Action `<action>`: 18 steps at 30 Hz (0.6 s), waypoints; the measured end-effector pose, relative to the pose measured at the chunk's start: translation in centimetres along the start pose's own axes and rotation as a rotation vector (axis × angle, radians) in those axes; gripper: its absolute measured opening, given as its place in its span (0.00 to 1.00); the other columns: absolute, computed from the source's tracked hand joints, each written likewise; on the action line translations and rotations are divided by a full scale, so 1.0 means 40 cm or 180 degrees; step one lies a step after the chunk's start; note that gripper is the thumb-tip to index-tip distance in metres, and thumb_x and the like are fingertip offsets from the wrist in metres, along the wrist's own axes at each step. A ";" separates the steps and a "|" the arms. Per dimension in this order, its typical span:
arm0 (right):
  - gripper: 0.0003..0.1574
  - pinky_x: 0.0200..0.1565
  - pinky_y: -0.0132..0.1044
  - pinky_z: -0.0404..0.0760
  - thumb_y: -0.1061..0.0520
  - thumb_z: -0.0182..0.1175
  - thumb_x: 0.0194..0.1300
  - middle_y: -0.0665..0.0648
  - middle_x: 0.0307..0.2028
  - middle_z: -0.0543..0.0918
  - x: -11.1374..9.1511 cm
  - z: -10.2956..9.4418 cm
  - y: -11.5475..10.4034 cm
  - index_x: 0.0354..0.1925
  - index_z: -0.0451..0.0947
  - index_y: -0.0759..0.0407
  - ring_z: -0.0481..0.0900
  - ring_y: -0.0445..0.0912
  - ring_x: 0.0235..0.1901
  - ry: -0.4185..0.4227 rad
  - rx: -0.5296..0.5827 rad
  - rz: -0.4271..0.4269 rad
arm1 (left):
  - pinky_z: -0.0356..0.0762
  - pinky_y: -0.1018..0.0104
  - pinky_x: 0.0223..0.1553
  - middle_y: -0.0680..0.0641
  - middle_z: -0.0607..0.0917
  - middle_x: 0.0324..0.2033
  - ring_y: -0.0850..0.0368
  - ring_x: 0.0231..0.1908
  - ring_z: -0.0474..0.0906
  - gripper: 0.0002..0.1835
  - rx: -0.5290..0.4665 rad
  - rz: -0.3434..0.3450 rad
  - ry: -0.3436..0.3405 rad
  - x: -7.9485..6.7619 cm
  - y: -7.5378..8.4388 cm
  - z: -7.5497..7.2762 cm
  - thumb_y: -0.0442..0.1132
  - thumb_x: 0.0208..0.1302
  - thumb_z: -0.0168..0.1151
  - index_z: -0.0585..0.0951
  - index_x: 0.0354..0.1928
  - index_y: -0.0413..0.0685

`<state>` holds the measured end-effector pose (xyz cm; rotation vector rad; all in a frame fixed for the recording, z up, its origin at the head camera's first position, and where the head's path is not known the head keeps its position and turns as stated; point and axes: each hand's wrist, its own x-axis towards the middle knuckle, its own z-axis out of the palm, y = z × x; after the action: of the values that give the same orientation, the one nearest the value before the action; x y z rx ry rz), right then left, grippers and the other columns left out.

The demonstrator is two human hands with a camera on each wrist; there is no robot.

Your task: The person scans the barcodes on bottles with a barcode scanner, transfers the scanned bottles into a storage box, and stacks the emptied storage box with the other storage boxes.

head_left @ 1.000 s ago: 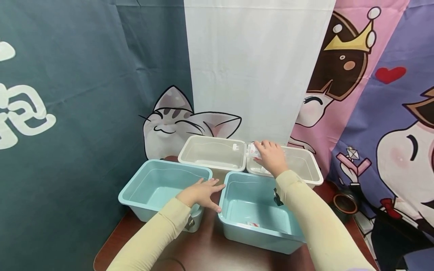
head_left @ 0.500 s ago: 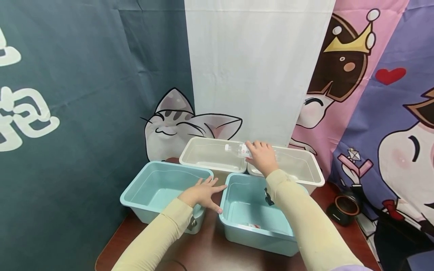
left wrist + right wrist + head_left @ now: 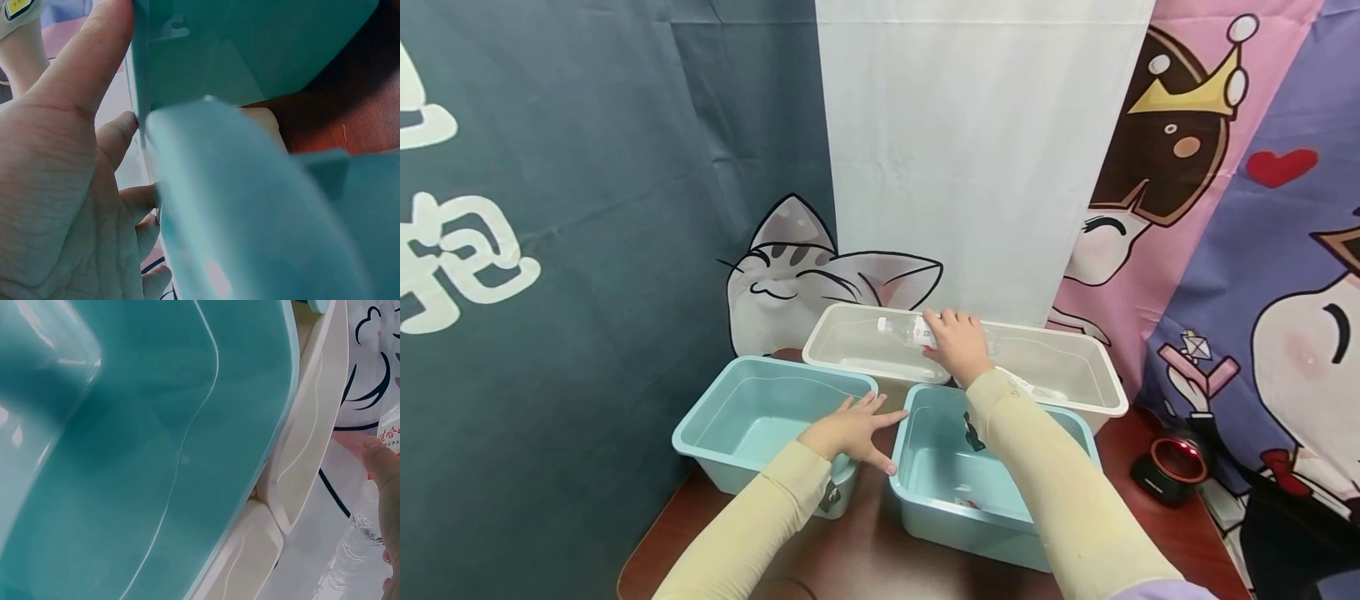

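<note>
My right hand (image 3: 958, 342) grips a clear plastic water bottle (image 3: 901, 328) with a white cap and a red-and-white label. It lies sideways above the back left cream bin (image 3: 850, 367) and the inner edge of the back right cream bin (image 3: 1116, 410). In the right wrist view the thumb presses near the bottle's label (image 3: 389, 432). My left hand (image 3: 848, 433) is spread between the front left blue bin (image 3: 737, 360) and the front right blue bin (image 3: 962, 510), fingers straight, touching the right bin's rim. Its palm (image 3: 56, 181) shows in the left wrist view.
Inside the front right blue bin lies a small red-and-white item (image 3: 966, 503), its kind unclear. A black round device (image 3: 1172, 467) with a red glow stands at the right of the brown table (image 3: 865, 550). A printed cloth backdrop (image 3: 985, 150) hangs close behind the bins.
My right hand has lifted the bottle from the back right cream bin and carried it left, over the back left one. The left hand has stayed in place. The black device now glows red.
</note>
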<state>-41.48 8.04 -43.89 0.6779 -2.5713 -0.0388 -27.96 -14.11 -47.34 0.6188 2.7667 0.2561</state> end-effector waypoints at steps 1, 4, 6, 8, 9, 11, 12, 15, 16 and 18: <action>0.49 0.55 0.57 0.76 0.36 0.73 0.58 0.62 0.54 0.78 0.003 0.001 -0.005 0.70 0.65 0.49 0.77 0.61 0.53 0.0009 0.0006 0.0000 | 0.41 0.41 0.76 0.44 0.51 0.80 0.47 0.79 0.38 0.56 -0.0008 -0.0001 0.0000 0.000 0.000 0.000 0.75 0.45 0.71 0.60 0.78 0.74; 0.49 0.55 0.57 0.76 0.36 0.74 0.58 0.62 0.54 0.78 0.012 0.004 -0.018 0.70 0.65 0.48 0.78 0.61 0.53 -0.0037 0.0017 0.0015 | 0.42 0.41 0.76 0.45 0.51 0.80 0.47 0.79 0.38 0.56 -0.0003 -0.0005 0.0003 -0.002 -0.002 0.000 0.75 0.45 0.71 0.60 0.78 0.74; 0.49 0.55 0.57 0.76 0.37 0.74 0.58 0.62 0.54 0.78 0.017 0.006 -0.025 0.70 0.65 0.49 0.78 0.61 0.54 -0.0074 0.0027 0.0014 | 0.42 0.41 0.76 0.44 0.51 0.80 0.47 0.79 0.39 0.56 0.0006 -0.0003 0.0007 -0.003 -0.003 -0.001 0.75 0.45 0.71 0.60 0.78 0.74; 0.48 0.55 0.57 0.76 0.37 0.74 0.58 0.62 0.54 0.78 0.022 0.010 -0.030 0.69 0.65 0.49 0.78 0.61 0.54 -0.0102 0.0035 0.0008 | 0.42 0.41 0.76 0.44 0.52 0.80 0.47 0.79 0.39 0.56 0.0010 -0.0001 0.0009 -0.003 -0.003 -0.002 0.75 0.45 0.71 0.60 0.78 0.74; 0.48 0.55 0.57 0.76 0.37 0.74 0.58 0.62 0.54 0.78 0.024 0.012 -0.032 0.69 0.65 0.49 0.78 0.61 0.54 -0.0112 0.0048 0.0007 | 0.42 0.41 0.76 0.44 0.52 0.80 0.47 0.79 0.39 0.56 0.0015 0.0001 0.0008 -0.003 -0.003 -0.002 0.75 0.45 0.71 0.60 0.78 0.74; 0.48 0.55 0.58 0.76 0.38 0.74 0.58 0.63 0.54 0.78 0.027 0.014 -0.036 0.69 0.65 0.49 0.78 0.62 0.54 -0.0121 0.0080 0.0009 | 0.42 0.41 0.76 0.44 0.52 0.80 0.47 0.79 0.39 0.56 0.0024 -0.0002 0.0000 -0.003 -0.003 -0.003 0.75 0.45 0.71 0.60 0.78 0.75; 0.48 0.55 0.58 0.76 0.38 0.74 0.57 0.63 0.53 0.79 0.028 0.015 -0.038 0.69 0.65 0.49 0.78 0.62 0.54 -0.0121 0.0089 0.0012 | 0.42 0.41 0.76 0.44 0.52 0.80 0.47 0.79 0.39 0.56 0.0026 -0.0004 -0.0002 -0.003 -0.003 -0.003 0.75 0.45 0.71 0.60 0.78 0.75; 0.47 0.55 0.57 0.76 0.37 0.74 0.57 0.62 0.52 0.79 0.033 0.020 -0.043 0.68 0.66 0.49 0.78 0.61 0.53 -0.0135 0.0088 0.0017 | 0.42 0.42 0.76 0.45 0.52 0.80 0.47 0.79 0.39 0.56 0.0036 -0.0013 -0.0002 -0.002 -0.003 -0.003 0.75 0.45 0.71 0.59 0.78 0.75; 0.47 0.55 0.57 0.76 0.37 0.74 0.57 0.62 0.52 0.79 0.034 0.022 -0.046 0.68 0.66 0.49 0.78 0.61 0.53 -0.0146 0.0089 0.0016 | 0.42 0.42 0.76 0.45 0.51 0.80 0.47 0.79 0.39 0.56 0.0033 -0.0017 -0.0002 -0.002 -0.004 -0.002 0.75 0.45 0.71 0.59 0.78 0.75; 0.47 0.55 0.57 0.76 0.36 0.74 0.58 0.62 0.53 0.78 0.037 0.027 -0.052 0.68 0.66 0.49 0.78 0.61 0.54 -0.0174 0.0091 0.0004 | 0.42 0.42 0.76 0.45 0.51 0.80 0.47 0.79 0.39 0.56 0.0033 -0.0022 0.0000 -0.001 -0.005 0.000 0.75 0.45 0.71 0.59 0.78 0.76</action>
<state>-42.15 5.42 -44.48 0.6948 -2.6292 -0.0205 -27.99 -14.32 -47.39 0.6115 2.7713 0.2405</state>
